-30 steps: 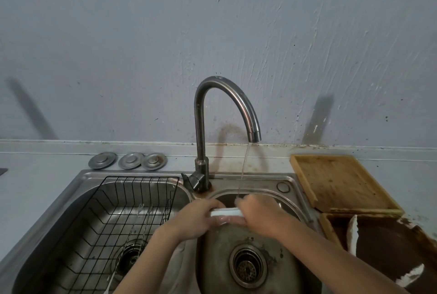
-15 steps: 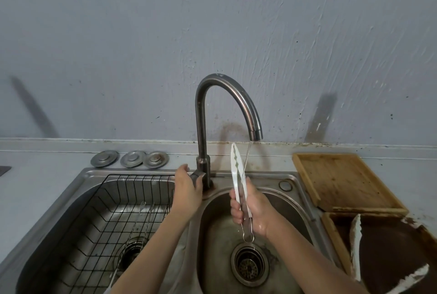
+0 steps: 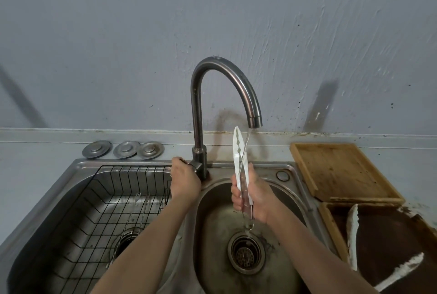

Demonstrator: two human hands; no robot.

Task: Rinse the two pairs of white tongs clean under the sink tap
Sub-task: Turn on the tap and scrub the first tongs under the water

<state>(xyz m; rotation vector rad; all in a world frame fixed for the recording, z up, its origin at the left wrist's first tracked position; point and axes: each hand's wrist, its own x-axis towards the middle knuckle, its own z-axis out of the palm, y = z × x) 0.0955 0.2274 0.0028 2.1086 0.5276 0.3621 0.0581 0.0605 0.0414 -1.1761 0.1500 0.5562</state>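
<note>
My right hand (image 3: 253,195) grips a pair of white tongs (image 3: 238,149) upright over the right sink basin (image 3: 217,234), toothed tips up beside the tap spout (image 3: 254,118). A thin stream of water runs from the spout down along the tongs. The metal loop end hangs below my fist, above the drain (image 3: 246,254). My left hand (image 3: 184,181) holds the tap lever at the faucet's base. A second pair of white tongs (image 3: 353,237) lies spread apart in the dark wooden tray (image 3: 331,229) at the right.
A black wire rack (image 3: 99,211) fills the left basin, with a thin metal utensil in it. Three metal drain covers (image 3: 123,149) sit on the counter behind it. An empty wooden tray (image 3: 340,170) rests right of the sink. The grey wall stands close behind.
A second ago both hands rubbed the tongs, held level under the stream. My left hand has since gone to the tap lever, and my right hand has turned the tongs upright.
</note>
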